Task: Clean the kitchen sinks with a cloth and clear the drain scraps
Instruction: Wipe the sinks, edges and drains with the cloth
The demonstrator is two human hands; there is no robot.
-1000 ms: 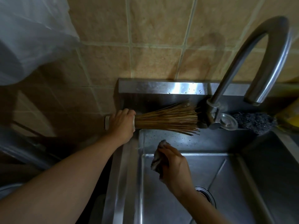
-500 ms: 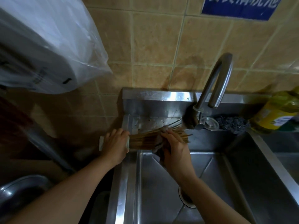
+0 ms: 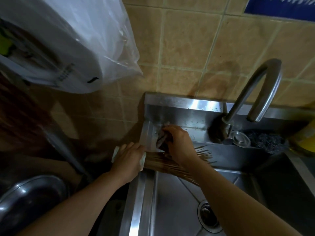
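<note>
My left hand [image 3: 129, 159] grips the white-wrapped handle of a bamboo brush [image 3: 163, 163], held lying across the back left corner of the steel sink [image 3: 148, 198]. My right hand [image 3: 179, 143] crosses over the brush bristles and presses a dark grey cloth [image 3: 161, 137] onto the sink's back ledge [image 3: 190, 124] near the left corner. The drain [image 3: 208, 213] sits in the basin floor under my right forearm; scraps in it are too dark to tell.
A curved steel faucet [image 3: 255, 86] rises at the back right, with a steel wool pad [image 3: 265, 140] and a yellow bottle [image 3: 305, 138] beside it. A plastic bag [image 3: 71, 41] hangs on the tiled wall at left. A metal bowl [image 3: 29, 198] sits lower left. A second basin [image 3: 289, 184] lies right.
My right hand with the cloth has moved up from the basin over the brush onto the back ledge. My left hand has pulled the brush slightly toward me. The view has tilted upward.
</note>
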